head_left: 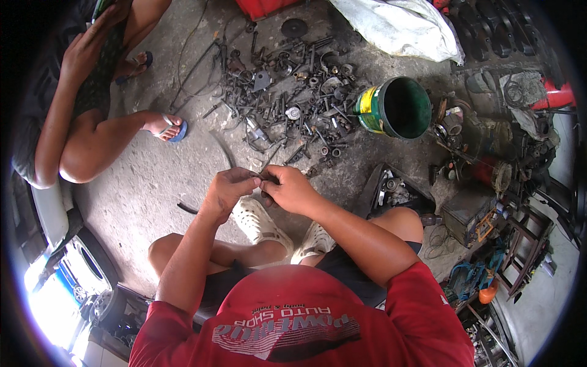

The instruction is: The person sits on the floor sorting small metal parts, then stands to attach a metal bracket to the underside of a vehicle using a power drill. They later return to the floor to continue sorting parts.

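One left hand (232,191) and one right hand (290,189), both curled, fingertips pinching one small dark part (261,175) between them, kind unclear, above two clogs (254,221). One metal heap (278,85), near edge just beyond. One green bucket (381,105), right of it. Bare floor (116,214) leftward, reaching another person's foot (162,126).

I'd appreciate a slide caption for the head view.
Left hand and right hand meet before scattered metal parts and a green bucket.
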The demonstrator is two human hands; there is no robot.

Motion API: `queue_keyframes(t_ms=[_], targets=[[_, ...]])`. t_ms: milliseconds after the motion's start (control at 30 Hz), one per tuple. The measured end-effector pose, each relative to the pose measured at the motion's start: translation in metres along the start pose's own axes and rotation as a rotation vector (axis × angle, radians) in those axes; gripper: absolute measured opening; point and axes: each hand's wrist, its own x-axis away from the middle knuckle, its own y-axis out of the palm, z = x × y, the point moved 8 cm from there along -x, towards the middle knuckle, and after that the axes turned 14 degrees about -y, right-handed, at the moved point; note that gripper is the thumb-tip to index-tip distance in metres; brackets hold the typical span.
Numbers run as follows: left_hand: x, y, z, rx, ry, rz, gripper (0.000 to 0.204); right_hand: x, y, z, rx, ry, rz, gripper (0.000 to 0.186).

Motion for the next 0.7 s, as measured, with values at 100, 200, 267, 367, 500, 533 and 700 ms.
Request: queue_keyframes(t_ms=[100, 200, 267, 367, 500, 533, 700], targets=[[0.0, 0.001, 0.002, 0.023, 0.037, -0.023, 0.028, 0.0, 0.001, -0.001, -0.009, 0.006, -0.012, 0.013], [0.001, 0.004, 0.006, 0.046, 0.082, -0.048, 0.031, -0.002, 0.004, 0.017, -0.208, 0.05, 0.026, 0.011], [0.002, 0.005, 0.007, 0.059, 0.09, -0.058, 0.031, -0.002, 0.005, 0.024, -0.307, 0.057, 0.033, 0.011], [0.002, 0.005, 0.008, 0.037, 0.094, -0.036, 0.03, -0.004, 0.006, 0.024, -0.28, 0.037, 0.003, 0.013], [0.006, 0.001, 0.012, 0.026, 0.114, 0.045, 0.029, -0.004, 0.002, 0.023, -0.044, 0.006, -0.034, 0.013], [0.004, -0.003, 0.009, 0.046, 0.127, 0.077, 0.029, -0.004, -0.001, 0.021, 0.094, -0.023, -0.037, 0.014], [0.005, -0.009, 0.018, 0.045, 0.16, 0.14, 0.024, -0.002, -0.002, 0.023, 0.203, -0.107, -0.036, 0.017]])
